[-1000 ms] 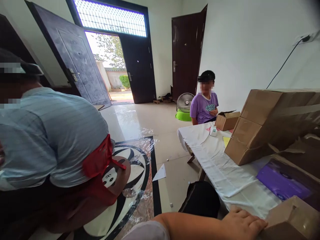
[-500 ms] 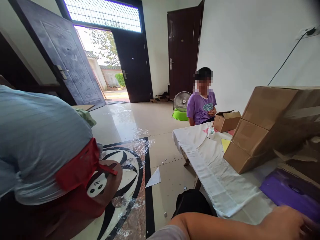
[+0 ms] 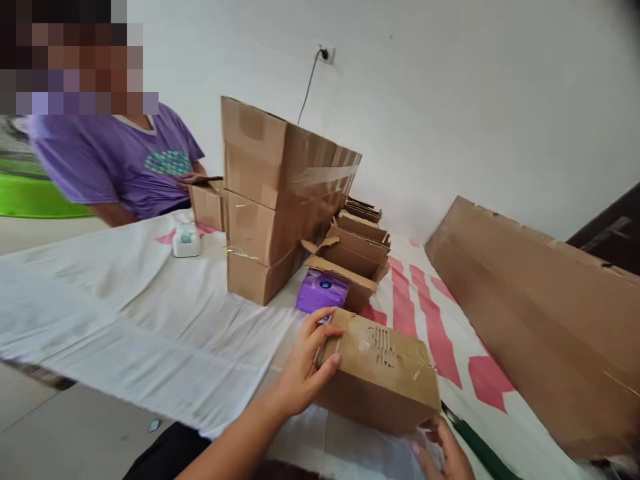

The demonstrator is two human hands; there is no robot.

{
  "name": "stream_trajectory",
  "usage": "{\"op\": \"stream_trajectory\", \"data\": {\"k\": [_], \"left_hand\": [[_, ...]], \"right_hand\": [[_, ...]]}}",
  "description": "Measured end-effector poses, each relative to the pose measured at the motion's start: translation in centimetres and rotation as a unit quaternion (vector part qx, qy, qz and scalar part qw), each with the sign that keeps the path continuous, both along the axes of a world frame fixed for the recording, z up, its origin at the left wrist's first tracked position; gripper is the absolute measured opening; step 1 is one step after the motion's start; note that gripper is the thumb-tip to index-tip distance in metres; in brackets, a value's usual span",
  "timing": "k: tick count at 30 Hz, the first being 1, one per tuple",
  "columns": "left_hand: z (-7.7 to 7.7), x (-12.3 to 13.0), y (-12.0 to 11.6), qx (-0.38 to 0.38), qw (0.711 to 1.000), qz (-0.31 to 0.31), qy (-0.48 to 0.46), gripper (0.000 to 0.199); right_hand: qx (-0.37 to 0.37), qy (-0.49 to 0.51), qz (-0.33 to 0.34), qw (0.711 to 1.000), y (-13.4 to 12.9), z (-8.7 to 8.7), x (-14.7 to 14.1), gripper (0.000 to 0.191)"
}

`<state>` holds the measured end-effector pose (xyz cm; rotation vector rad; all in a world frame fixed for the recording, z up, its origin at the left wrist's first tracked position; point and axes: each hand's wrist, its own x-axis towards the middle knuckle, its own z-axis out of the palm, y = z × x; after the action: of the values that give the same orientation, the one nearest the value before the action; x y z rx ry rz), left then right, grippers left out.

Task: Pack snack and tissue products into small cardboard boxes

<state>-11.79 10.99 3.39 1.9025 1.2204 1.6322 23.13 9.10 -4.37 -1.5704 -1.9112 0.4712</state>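
Observation:
A closed cardboard box (image 3: pixel 377 373) with a torn patch on its top lies on the cloth-covered table in front of me. My left hand (image 3: pixel 306 363) grips its left end, fingers over the top edge and thumb against the near side. At the lower right corner, my right hand (image 3: pixel 443 453) holds the box from below, its fingers partly hidden. Just behind the box is a purple package (image 3: pixel 323 291), beside an open cardboard box (image 3: pixel 350 257). A tool with a dark green handle (image 3: pixel 483 448) lies to the right of my right hand.
Stacked cardboard boxes (image 3: pixel 255 220) stand left of a row of open boxes. A large cardboard sheet (image 3: pixel 540 320) leans along the right. A white device (image 3: pixel 187 241) sits on the tablecloth (image 3: pixel 150 320). Behind the table's far left is a person in a purple shirt (image 3: pixel 125 160).
My view has swung right, from the doorway and the bending person to the table. My left hand, earlier near the purple package, is now on the cardboard box, and my right hand has come into view.

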Motion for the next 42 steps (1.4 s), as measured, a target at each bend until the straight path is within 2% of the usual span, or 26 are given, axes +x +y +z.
{"op": "stream_trajectory", "data": {"k": [2,4,6,9,12,15,18,20,24,27,29,32,34,36,39,42], "left_hand": [[0.0,0.4,0.1,0.000,1.000,0.015,-0.001,0.019],[-0.1,0.7,0.3,0.006,1.000,0.027,-0.002,0.015],[-0.2,1.0,0.4,0.016,0.999,0.036,-0.010,0.012],[-0.3,1.1,0.6,0.030,0.995,0.077,-0.056,0.014],[-0.4,0.8,0.7,0.001,0.991,0.100,-0.088,0.019],[-0.2,0.4,0.5,-0.039,0.994,0.061,-0.077,0.020],[-0.1,0.2,0.2,-0.052,0.995,0.013,-0.080,0.021],[-0.1,0.1,0.0,-0.063,0.994,-0.018,-0.086,0.023],[-0.2,0.1,-0.3,-0.085,0.991,-0.034,-0.096,0.028],[-0.3,0.4,-0.4,-0.089,0.991,-0.029,-0.095,0.034],[-0.5,0.6,-0.3,-0.090,0.991,-0.036,-0.097,0.039],[-0.9,1.0,0.0,-0.084,0.989,-0.053,-0.113,0.042],[-1.1,1.1,0.2,-0.079,0.988,-0.055,-0.123,0.043],[-1.1,1.1,0.3,-0.072,0.988,-0.055,-0.124,0.043],[-1.0,1.1,0.2,-0.064,0.989,-0.058,-0.121,0.043],[-1.1,1.0,0.2,-0.058,0.989,-0.058,-0.122,0.042]], "right_hand": [[-0.011,-0.052,0.022,0.998,1.1,1.5,2.7,0.045],[0.004,-0.117,-0.006,0.993,2.3,2.5,5.4,0.043],[0.018,-0.167,-0.047,0.985,3.3,2.5,7.8,0.044],[-0.002,-0.207,-0.070,0.976,4.2,1.2,10.4,0.046],[-0.023,-0.219,-0.060,0.974,4.3,-0.4,11.5,0.045],[-0.013,-0.206,-0.056,0.977,4.2,-1.2,11.7,0.043],[0.026,-0.168,-0.042,0.985,4.5,-0.5,11.3,0.040],[0.087,-0.141,-0.048,0.985,4.8,1.1,10.8,0.040],[0.213,-0.108,-0.059,0.969,5.5,7.0,8.0,0.040],[0.253,-0.097,-0.032,0.962,5.8,12.1,4.0,0.040],[0.228,-0.109,0.026,0.967,5.8,15.2,0.6,0.039],[0.167,-0.178,0.179,0.953,5.9,18.7,-4.9,0.038],[0.128,-0.225,0.262,0.930,6.1,20.3,-8.2,0.040],[0.105,-0.269,0.303,0.908,6.4,21.1,-11.0,0.040],[0.103,-0.338,0.335,0.874,6.8,21.3,-13.7,0.040],[0.134,-0.409,0.332,0.840,6.9,20.7,-15.0,0.042]]}}
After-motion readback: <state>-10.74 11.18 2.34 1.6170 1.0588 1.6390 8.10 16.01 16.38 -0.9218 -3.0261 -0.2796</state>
